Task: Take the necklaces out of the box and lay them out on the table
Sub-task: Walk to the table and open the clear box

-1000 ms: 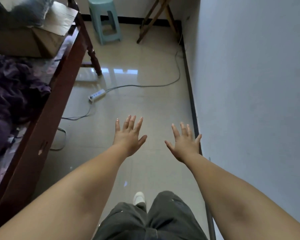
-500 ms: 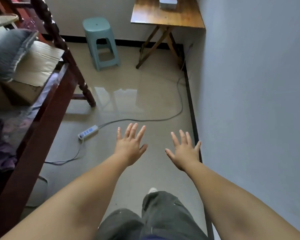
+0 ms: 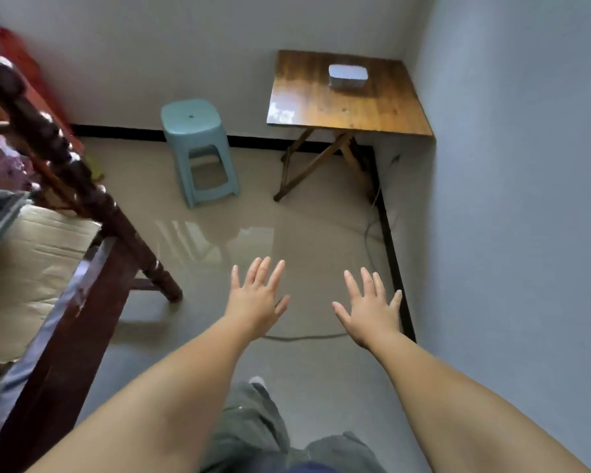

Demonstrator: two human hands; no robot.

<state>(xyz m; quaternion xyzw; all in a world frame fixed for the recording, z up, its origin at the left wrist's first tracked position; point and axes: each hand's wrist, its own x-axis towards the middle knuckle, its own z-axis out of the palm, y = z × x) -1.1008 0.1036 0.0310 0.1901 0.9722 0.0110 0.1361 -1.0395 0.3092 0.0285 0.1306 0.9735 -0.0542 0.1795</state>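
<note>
Closer now — wooden folding table (image 3: 348, 107), rounded pale box (image 3: 348, 76) on top

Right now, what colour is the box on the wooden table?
Pale grey-white; the box sits closed on the brown wooden table, seen in the head view.

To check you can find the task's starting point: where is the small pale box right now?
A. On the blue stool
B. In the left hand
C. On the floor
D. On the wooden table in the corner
D: the box sits on the wooden table; both hands are empty.
</note>
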